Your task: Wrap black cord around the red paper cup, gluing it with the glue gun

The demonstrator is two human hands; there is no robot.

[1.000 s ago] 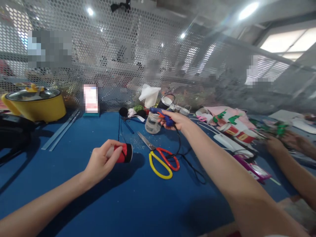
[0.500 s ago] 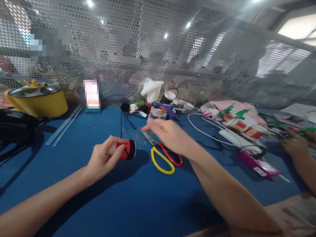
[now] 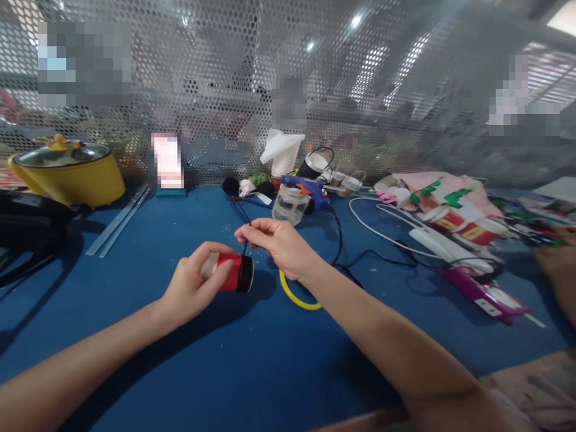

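Note:
My left hand [image 3: 193,285] is closed around a small paper cup [image 3: 230,273], red with a black band at one end, held on its side above the table. Between the thumb and fingers of my right hand [image 3: 279,243] a black cord [image 3: 244,249] is pinched, just above the cup's black end. The cord runs down to the cup and also back towards the dark yarn ball [image 3: 231,187]. Beneath my right wrist lie scissors [image 3: 299,300]; only part of the yellow handle shows, the blades being hidden by my hand.
A clear jar [image 3: 289,206] with a blue glue gun [image 3: 310,191] on it stands behind my right hand. At right are a purple power strip [image 3: 483,294] and cables. A yellow pot [image 3: 67,174] and clear sticks [image 3: 119,219] are at left. Another person's hand [image 3: 558,267] is at the right edge.
My right hand has come left and closer to the cup, and now pinches the black cord over it. The cup in my left hand has shifted slightly right. The view has turned a little.

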